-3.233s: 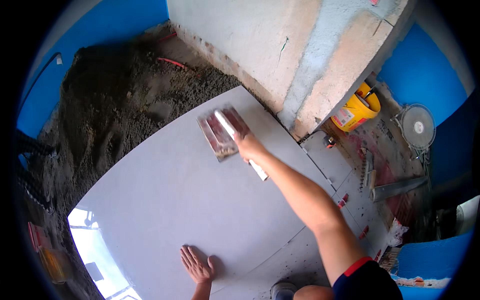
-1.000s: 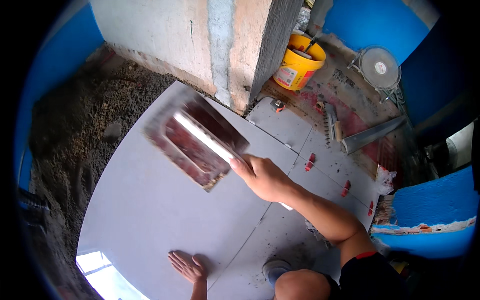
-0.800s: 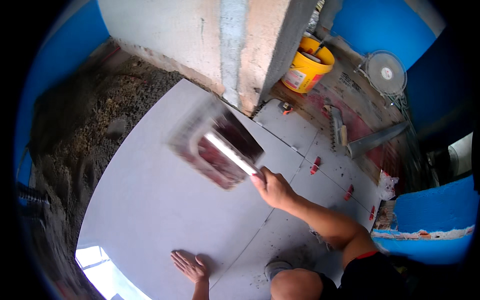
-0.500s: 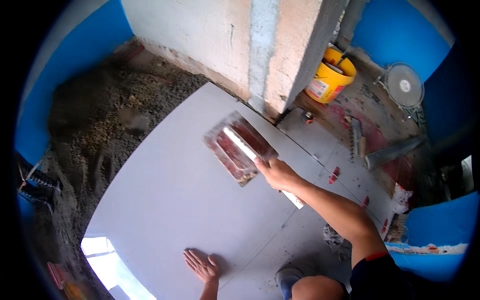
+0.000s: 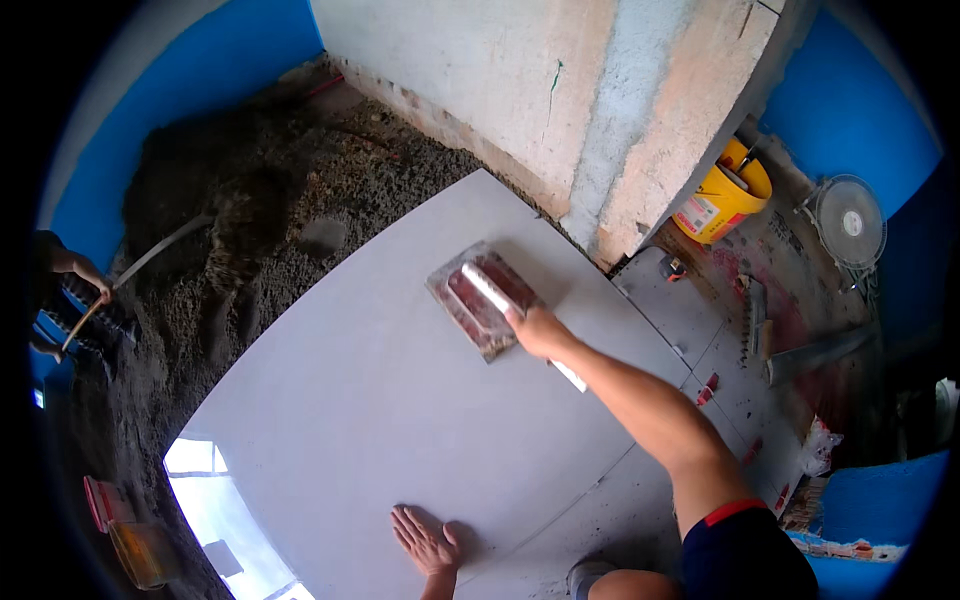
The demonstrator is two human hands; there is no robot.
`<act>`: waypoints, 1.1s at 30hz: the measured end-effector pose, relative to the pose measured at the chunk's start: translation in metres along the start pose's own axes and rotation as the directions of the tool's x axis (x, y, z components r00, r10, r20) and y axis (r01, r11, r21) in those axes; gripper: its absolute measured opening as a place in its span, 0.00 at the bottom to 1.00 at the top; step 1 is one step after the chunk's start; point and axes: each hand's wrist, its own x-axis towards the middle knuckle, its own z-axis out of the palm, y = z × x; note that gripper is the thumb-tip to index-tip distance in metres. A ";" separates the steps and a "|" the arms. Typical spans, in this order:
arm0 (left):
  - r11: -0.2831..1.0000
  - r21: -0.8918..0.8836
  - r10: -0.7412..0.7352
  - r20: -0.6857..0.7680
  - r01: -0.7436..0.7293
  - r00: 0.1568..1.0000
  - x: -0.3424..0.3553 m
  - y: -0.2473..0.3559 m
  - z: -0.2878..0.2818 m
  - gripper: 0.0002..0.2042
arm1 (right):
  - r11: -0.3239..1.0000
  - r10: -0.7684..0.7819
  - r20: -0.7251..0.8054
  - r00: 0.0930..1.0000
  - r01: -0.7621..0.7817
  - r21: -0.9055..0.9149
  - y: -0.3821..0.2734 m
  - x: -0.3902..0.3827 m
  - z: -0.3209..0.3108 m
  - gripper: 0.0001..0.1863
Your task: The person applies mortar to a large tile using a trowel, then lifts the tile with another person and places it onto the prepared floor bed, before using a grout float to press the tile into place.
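Note:
A large pale grey, glossy floor tile (image 5: 370, 390) lies in front of me. My right hand (image 5: 540, 333) is wrapped round the white handle of a flat rectangular tamper (image 5: 490, 300) with a worn reddish plate. The tamper is over the far part of the tile; whether it touches the surface I cannot tell. My left hand (image 5: 428, 543) lies flat on the tile's near part, fingers spread, holding nothing.
Dark wet mortar (image 5: 270, 230) borders the tile on the left. There a co-worker's hand (image 5: 85, 275) grips a long-handled tool (image 5: 165, 248). A wall corner (image 5: 620, 200) stands ahead. At right are a yellow bucket (image 5: 725, 200), a tape measure (image 5: 672, 268), a notched trowel (image 5: 755, 320) and red clips (image 5: 708, 389).
My view has shifted, so the scene sits further right. The co-worker's hands and long tool have come into view at left. My right hand still holds the tamper; my left stays flat.

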 end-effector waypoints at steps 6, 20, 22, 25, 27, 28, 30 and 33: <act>0.999 0.035 -0.042 0.027 0.041 0.999 -0.006 -0.009 -0.001 0.41 | 0.971 -0.180 0.102 0.978 0.160 0.178 -0.147 -0.012 -0.080 0.36; 0.993 -0.047 -0.098 0.112 0.104 0.989 -0.004 0.000 -0.010 0.43 | 0.987 0.158 0.032 0.987 -0.159 0.032 -0.049 0.029 0.026 0.37; 0.999 -0.019 -0.040 0.052 0.041 0.998 -0.010 -0.010 -0.003 0.43 | 0.996 0.070 -0.077 0.995 -0.066 0.063 -0.039 0.020 0.032 0.40; 0.984 -0.154 0.097 0.071 -0.085 0.993 0.007 -0.005 0.004 0.45 | 0.996 0.069 -0.056 0.996 -0.066 0.067 0.020 -0.014 0.050 0.43; 0.959 -0.163 0.255 0.135 -0.233 0.957 0.016 -0.040 -0.022 0.47 | 0.999 0.040 0.061 0.997 -0.039 -0.009 0.009 -0.064 0.055 0.42; 0.948 -0.199 0.290 0.213 -0.250 0.933 0.018 -0.068 -0.035 0.44 | 0.994 0.091 0.093 0.992 -0.085 -0.063 0.012 -0.085 0.065 0.42; 0.960 -0.204 0.261 0.410 -0.192 0.874 0.015 -0.120 -0.071 0.39 | 0.989 0.009 0.118 0.993 0.008 -0.145 0.023 -0.129 0.081 0.42; 0.984 -0.080 0.176 0.552 -0.157 0.815 -0.001 -0.180 -0.147 0.33 | 0.998 -0.024 0.178 0.984 0.034 -0.052 0.056 -0.186 0.094 0.38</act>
